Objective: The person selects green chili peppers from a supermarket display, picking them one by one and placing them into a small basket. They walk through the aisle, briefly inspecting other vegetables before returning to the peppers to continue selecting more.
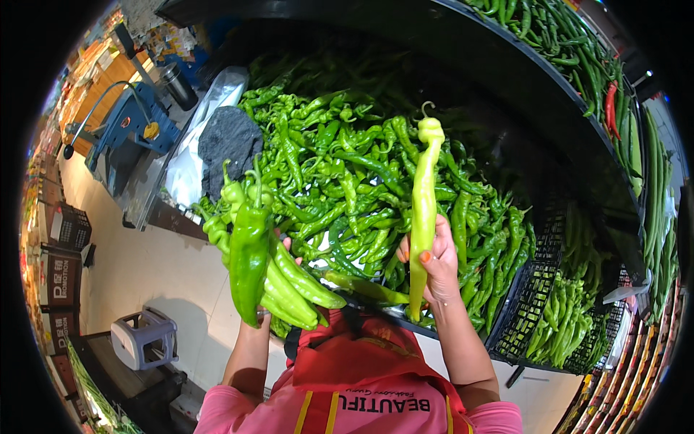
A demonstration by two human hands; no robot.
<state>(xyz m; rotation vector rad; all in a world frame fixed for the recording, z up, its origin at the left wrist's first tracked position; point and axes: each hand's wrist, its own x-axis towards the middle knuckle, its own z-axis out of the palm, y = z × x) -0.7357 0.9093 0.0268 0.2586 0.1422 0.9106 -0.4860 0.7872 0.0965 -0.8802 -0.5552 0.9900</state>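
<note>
My left hand (284, 242) is mostly hidden behind the bunch of long green peppers (250, 260) that it grips, stems upward. One broad, darker pepper lies across the front of the bunch, with paler ones to its right. In my right hand (443, 261) a long yellow-green pepper (424, 195) stands upright, its knobby stem end at the top and its tip down. My thumb, with an orange nail, presses against its lower half. Behind both hands spreads a heap of wrinkled green peppers (347, 157). Another pale pepper (368, 287) lies along the heap's near edge, between my hands.
A dark grey cloth-like lump (230, 144) and clear plastic bags (187, 157) sit left of the heap. A blue bag-sealing device (127, 122) stands farther left. A black basket (523, 295) borders the right side. A plastic stool (143, 339) is at lower left; a dark shelf (520, 103) overhangs the back.
</note>
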